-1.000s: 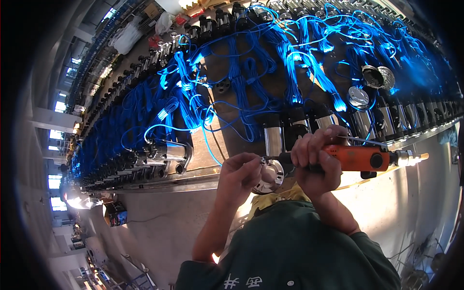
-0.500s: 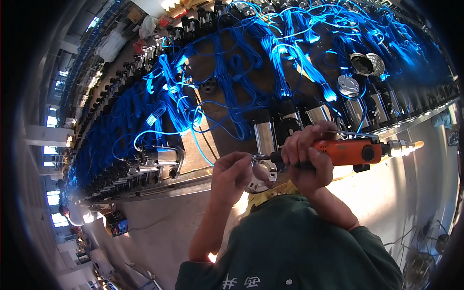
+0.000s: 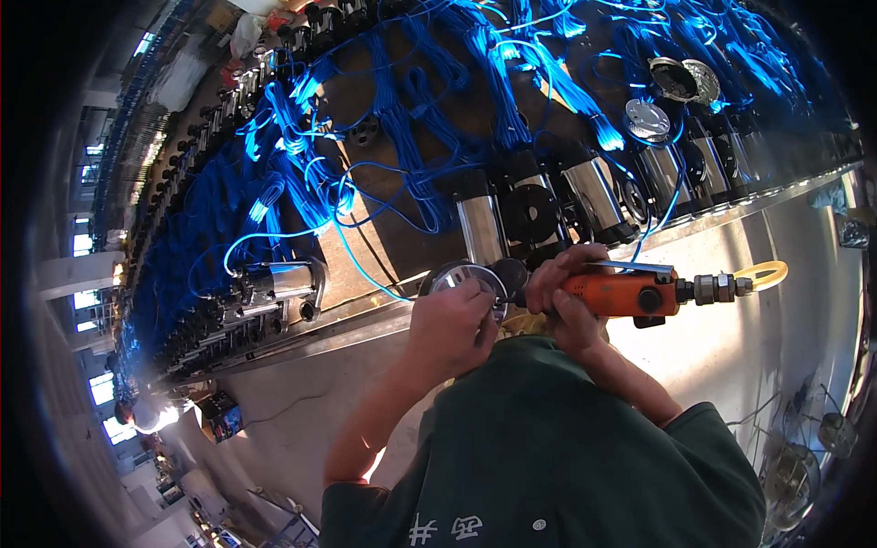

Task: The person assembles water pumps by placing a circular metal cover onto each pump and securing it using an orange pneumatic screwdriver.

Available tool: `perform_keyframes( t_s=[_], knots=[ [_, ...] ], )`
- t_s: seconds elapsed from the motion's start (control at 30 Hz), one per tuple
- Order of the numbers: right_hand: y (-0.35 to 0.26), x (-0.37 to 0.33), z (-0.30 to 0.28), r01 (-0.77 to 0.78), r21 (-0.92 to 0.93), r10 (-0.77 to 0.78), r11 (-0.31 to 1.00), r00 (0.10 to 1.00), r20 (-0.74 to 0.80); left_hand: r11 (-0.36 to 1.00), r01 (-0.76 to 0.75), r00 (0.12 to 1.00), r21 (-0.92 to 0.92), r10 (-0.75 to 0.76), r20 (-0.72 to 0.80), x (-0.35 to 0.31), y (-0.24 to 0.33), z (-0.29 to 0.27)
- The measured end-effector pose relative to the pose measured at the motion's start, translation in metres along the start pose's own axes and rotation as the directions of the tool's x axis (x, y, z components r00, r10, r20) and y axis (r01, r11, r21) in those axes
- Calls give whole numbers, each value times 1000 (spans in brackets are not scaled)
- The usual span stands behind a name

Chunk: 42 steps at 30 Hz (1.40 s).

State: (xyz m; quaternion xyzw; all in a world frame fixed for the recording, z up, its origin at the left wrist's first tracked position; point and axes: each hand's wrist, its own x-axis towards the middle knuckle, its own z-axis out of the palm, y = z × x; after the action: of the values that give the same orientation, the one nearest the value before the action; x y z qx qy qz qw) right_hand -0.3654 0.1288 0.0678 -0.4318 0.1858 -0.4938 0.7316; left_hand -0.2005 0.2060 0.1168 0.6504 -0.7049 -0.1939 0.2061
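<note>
Left hand (image 3: 449, 327): fingers bent in against a round metal part (image 3: 454, 277), which sits at its fingertips; the tips are partly hidden, so we cannot tell whether they pinch anything. Right hand (image 3: 568, 294): wrapped round the front of an orange power tool (image 3: 619, 295), nose toward the left fingers.

Our worries: a slipping tip could nick those fingers or score the metal. A loose left hold could let torque twist the part. A tug on the yellow hose (image 3: 773, 271), right of the grip, could skew the tool. Blue cable (image 3: 379, 286), left of the part, might snag.
</note>
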Motion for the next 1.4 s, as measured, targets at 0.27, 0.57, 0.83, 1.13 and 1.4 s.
perform_keyframes(
  t_s=[0.27,0.57,0.83,1.13,1.4],
  knots=[
    [19,-11,0,98,17,-96,995,990,-100,998,62,993,10,-60,-105,-13,-2,7],
    [8,-15,3,53,-295,-33,954,997,74,961,266,940,74,-241,-241,-51,-19,31],
    [4,-10,12,104,-396,-37,912,984,173,968,250,925,22,-232,-302,-49,-28,32],
    [6,-10,11,103,-400,-47,911,988,147,972,234,932,-12,-228,-283,-45,-32,29],
    [8,-6,7,145,-360,-59,922,969,238,975,222,928,-5,-213,-305,-46,-33,29]
  ],
)
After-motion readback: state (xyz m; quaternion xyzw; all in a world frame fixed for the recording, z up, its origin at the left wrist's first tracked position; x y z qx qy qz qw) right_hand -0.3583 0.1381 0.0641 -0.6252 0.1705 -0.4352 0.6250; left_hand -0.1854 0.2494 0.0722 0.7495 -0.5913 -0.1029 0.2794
